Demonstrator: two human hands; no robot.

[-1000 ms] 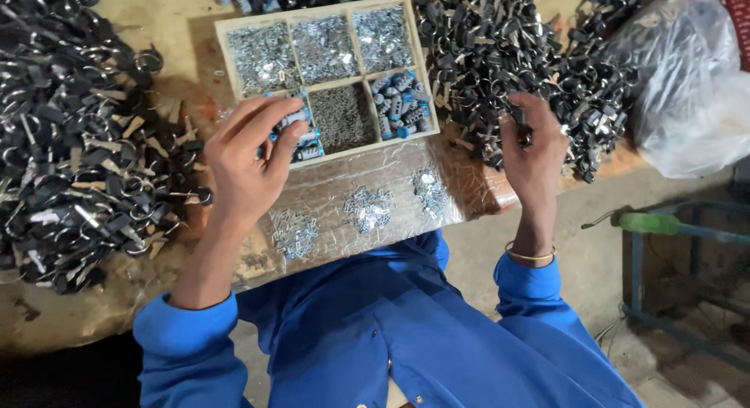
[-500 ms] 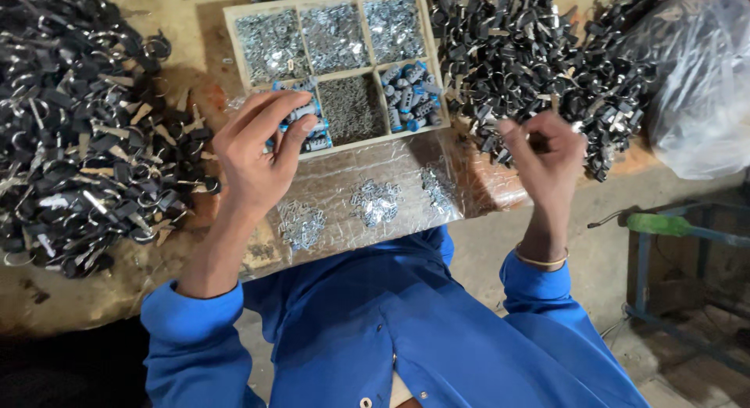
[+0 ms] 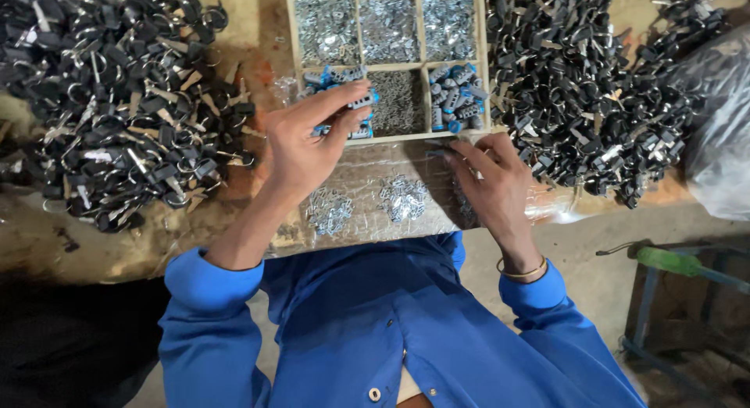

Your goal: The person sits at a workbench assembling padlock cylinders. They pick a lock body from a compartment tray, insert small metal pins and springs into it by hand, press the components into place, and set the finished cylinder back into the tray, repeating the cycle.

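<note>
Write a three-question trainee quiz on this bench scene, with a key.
1. True or false: the left hand reaches into the tray compartment with blue parts.
2. Which lies right of the tray? A) pile of black pieces B) a hammer C) a stack of books
3. Fill in: the right hand rests on the wrapped board just below the tray's ____ edge.

Key: 1 true; 2 A; 3 near (front).
</note>
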